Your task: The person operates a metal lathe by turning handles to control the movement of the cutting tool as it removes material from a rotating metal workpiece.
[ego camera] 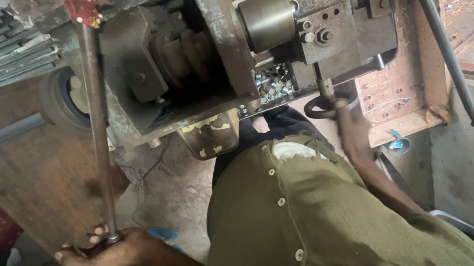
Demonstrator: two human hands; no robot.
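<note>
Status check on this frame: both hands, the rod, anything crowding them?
Left hand gripping lower end of long metal rod, rod upright against the machine. Right hand at small handwheel under machine. Nothing between them.

At the lower left of the frame the left hand (101,253) grips the bottom end of a long steel rod (100,128) rising to the worn grey machine (193,52). Right of centre, the right hand (352,128) rests on a dark round handwheel (324,106) beneath it
</note>
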